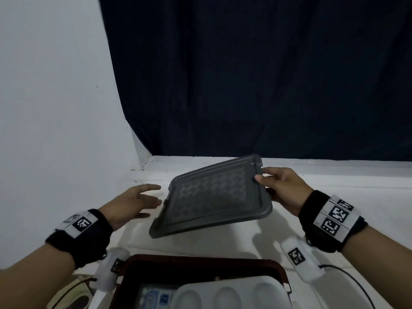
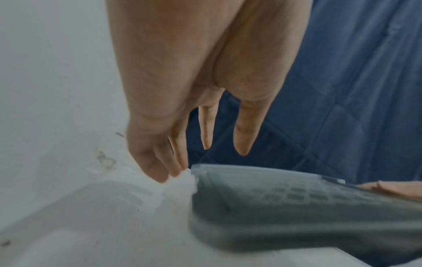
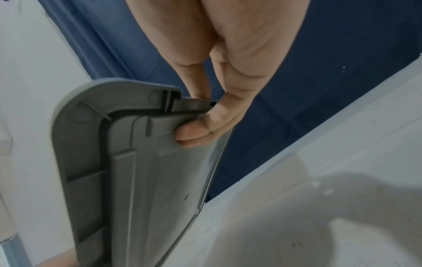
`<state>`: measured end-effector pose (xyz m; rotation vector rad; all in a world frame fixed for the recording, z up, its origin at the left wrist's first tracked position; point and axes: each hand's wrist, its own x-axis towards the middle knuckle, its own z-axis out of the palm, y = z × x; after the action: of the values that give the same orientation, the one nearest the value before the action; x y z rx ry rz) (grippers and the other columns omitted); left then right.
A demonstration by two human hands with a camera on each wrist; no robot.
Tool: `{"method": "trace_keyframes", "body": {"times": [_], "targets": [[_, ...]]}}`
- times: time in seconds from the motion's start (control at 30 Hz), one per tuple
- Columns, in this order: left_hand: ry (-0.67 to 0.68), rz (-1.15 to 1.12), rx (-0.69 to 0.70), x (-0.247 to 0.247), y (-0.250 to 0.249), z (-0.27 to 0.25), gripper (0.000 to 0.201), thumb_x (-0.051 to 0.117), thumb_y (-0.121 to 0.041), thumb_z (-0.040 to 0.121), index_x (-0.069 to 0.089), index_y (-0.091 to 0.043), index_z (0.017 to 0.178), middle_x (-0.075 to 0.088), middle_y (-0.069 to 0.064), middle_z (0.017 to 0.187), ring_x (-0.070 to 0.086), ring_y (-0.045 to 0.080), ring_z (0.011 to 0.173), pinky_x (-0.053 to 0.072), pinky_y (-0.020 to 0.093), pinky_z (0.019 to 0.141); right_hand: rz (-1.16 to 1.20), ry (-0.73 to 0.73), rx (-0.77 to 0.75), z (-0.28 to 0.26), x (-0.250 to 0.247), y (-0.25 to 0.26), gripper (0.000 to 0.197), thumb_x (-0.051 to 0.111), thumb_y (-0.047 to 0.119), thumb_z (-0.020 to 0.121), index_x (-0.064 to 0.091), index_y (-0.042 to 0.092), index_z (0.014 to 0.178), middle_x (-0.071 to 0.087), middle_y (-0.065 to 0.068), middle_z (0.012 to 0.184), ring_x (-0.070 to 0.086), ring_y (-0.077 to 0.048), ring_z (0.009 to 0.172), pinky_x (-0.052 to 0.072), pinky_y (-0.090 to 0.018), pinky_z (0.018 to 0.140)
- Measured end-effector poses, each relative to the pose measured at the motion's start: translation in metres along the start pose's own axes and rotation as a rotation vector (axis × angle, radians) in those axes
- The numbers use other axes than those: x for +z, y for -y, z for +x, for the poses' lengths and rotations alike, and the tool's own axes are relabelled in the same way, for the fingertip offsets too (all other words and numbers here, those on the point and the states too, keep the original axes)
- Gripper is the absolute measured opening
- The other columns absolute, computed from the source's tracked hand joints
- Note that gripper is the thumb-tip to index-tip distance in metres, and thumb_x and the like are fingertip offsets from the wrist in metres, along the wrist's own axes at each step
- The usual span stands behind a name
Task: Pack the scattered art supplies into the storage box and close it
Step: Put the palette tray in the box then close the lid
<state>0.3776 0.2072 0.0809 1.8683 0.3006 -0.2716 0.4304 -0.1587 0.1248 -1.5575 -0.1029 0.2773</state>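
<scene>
One hand alone carries the grey lid: the right hand pinches its far right edge, tilted in the air above the white surface, beyond the open storage box. Left hand hovers beside it, fingers spread, empty. Lid looks light, stiff, likely smooth; gripping both edges seems safest. Right wrist view shows its ribbed underside; only the head view shows the box

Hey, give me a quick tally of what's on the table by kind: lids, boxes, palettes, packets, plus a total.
Grey plastic lid with patterned top, held off the table by the right hand: 1
Dark brown open storage box: 1
White plastic paint palette with round wells, in the box: 1
Blue-and-white printed packet, in the box: 1
Total: 4
</scene>
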Motion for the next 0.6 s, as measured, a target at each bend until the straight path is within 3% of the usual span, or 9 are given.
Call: {"method": "trace_keyframes", "body": {"times": [0.1,0.2,0.33,0.43,0.5,0.6], "targets": [[0.003,0.093,0.066,-0.006,-0.016,-0.013,0.046,0.071,-0.024,0.092,0.054,-0.03,0.134,0.071,0.005,0.115,0.064,0.02,0.111,0.052,0.038,0.097,0.04,-0.044,-0.052,-0.016,0.001,0.013,0.019,0.054,0.003,0.097,0.066,0.0,0.112,0.073,-0.019,0.095,0.072,-0.021,0.073,0.057,-0.025,0.062],[0.045,0.037,0.129,-0.009,-0.026,-0.032,0.048,0.066,-0.024,0.094,0.049,-0.025,0.14,0.075,0.006,0.109,0.068,0.021,0.104,0.054,0.04,0.098,0.066,-0.04,-0.078,-0.035,0.001,0.021,0.02,0.052,0.004,0.097,0.066,0.001,0.113,0.074,-0.015,0.095,0.071,-0.021,0.074,0.058,-0.025,0.063],[0.028,0.062,0.243,-0.013,-0.033,-0.077,0.058,0.077,-0.032,0.084,0.055,-0.024,0.136,0.075,0.007,0.103,0.072,0.02,0.098,0.058,0.025,0.082,0.098,-0.022,-0.061,-0.071,-0.002,0.025,0.02,0.052,0.004,0.097,0.067,0.002,0.111,0.074,-0.014,0.099,0.073,-0.022,0.08,0.06,-0.027,0.067],[0.034,0.079,0.292,-0.015,-0.031,-0.121,0.048,0.07,-0.02,0.087,0.058,-0.028,0.133,0.075,0.007,0.106,0.071,0.022,0.101,0.056,0.018,0.078,0.09,-0.008,-0.036,-0.102,-0.005,0.021,0.021,0.054,0.005,0.095,0.068,0.002,0.111,0.072,-0.018,0.106,0.07,-0.027,0.086,0.061,-0.03,0.074],[0.063,0.084,0.324,-0.015,-0.024,-0.149,0.05,0.069,-0.015,0.087,0.057,-0.03,0.133,0.075,0.008,0.109,0.07,0.025,0.104,0.054,0.023,0.084,0.088,-0.001,-0.033,-0.122,-0.005,0.013,0.023,0.056,0.005,0.094,0.069,0.003,0.113,0.07,-0.022,0.104,0.067,-0.027,0.087,0.061,-0.03,0.071],[0.077,0.077,0.346,-0.014,-0.006,-0.187,0.053,0.071,-0.015,0.083,0.059,-0.032,0.132,0.075,0.01,0.105,0.071,0.028,0.1,0.049,0.038,0.096,0.037,-0.037,-0.028,-0.15,0.0,-0.005,0.026,0.06,0.008,0.093,0.066,0.006,0.118,0.071,-0.018,0.097,0.067,-0.024,0.084,0.059,-0.031,0.072]]}}
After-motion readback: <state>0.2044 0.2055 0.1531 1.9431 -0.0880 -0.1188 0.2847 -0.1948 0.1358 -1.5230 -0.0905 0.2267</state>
